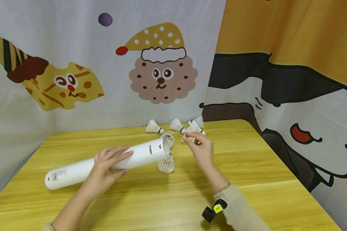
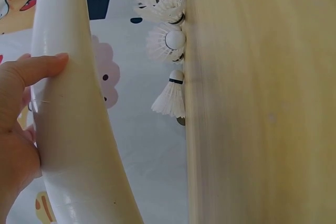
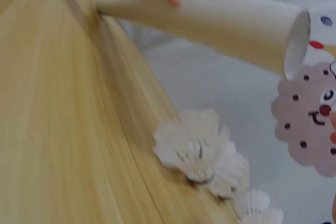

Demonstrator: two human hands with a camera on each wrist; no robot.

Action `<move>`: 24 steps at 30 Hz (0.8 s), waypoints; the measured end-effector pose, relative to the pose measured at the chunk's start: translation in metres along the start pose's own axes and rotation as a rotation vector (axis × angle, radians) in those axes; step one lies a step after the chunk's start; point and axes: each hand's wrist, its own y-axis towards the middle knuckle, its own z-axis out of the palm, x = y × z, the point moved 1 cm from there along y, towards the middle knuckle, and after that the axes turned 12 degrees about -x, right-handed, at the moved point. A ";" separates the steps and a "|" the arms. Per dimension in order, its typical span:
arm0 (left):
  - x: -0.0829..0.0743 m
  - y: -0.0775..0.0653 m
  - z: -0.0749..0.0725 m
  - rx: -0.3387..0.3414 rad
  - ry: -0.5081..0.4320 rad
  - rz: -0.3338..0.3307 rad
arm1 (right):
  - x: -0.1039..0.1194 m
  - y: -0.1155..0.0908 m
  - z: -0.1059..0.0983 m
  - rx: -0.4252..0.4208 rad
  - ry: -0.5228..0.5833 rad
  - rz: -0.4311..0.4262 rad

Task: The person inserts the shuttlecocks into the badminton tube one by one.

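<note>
My left hand [image 1: 105,166] grips a long white shuttlecock tube [image 1: 144,153] around its middle. The tube slants, its round mouth raised and facing right; whether its far left end touches the table cannot be told. In the left wrist view, the thumb lies along the tube [image 2: 79,129]. My right hand [image 1: 202,150] is to the right of the mouth, thumb and forefinger loosely bent towards each other, with no held thing visible. Behind its fingertips lies a white shuttlecock [image 1: 188,140]. Two worn shuttlecocks, one behind [image 1: 169,137] and one in front [image 1: 166,165], lie near the tube's mouth.
Several more shuttlecocks lie along the back edge of the wooden table [image 1: 248,166], among them one at the left [image 1: 154,127] and one in the middle [image 1: 177,125]. A curtain with cartoon prints [image 1: 89,122] hangs behind. A black wrist device [image 1: 214,210] sits on my right sleeve.
</note>
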 end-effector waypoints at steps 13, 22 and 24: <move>0.000 0.000 0.000 -0.009 -0.007 0.003 | -0.059 0.019 -0.002 0.111 -0.139 0.090; 0.000 0.001 0.000 -0.011 -0.007 -0.002 | -0.085 0.014 0.019 0.298 -0.188 0.177; 0.000 0.001 0.000 -0.011 -0.006 -0.003 | -0.089 0.012 0.023 0.330 -0.185 0.198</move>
